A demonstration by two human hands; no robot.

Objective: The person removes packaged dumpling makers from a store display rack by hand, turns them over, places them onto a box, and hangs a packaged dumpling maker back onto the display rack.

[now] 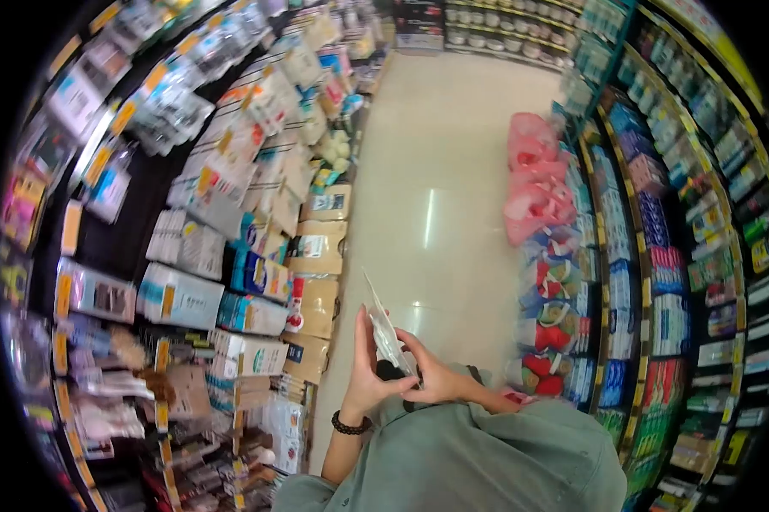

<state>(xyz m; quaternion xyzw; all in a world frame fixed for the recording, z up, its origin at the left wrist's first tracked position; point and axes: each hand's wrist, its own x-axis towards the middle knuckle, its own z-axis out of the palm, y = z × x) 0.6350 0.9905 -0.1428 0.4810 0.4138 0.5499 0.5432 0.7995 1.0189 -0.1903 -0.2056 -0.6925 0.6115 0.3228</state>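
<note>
Between my two hands, in front of my chest, is a thin, pale, flat package point(384, 331) seen nearly edge-on. Its front is turned away, so I cannot read what is in it. My left hand point(370, 371), with a dark beaded bracelet at the wrist, grips the lower left side with fingers pointing up. On the other side, my right hand point(434, 375) closes on the right edge and lower corner. The thumbs come close together near the bottom of the package.
Hanging packets point(214, 179) crowd the shelf on my left, with cardboard boxes point(318, 303) along its foot. Pink plastic bags point(538, 188) and red-and-blue bagged goods point(551, 316) line the right side. The shiny floor point(431, 154) runs ahead to a back shelf point(508, 38).
</note>
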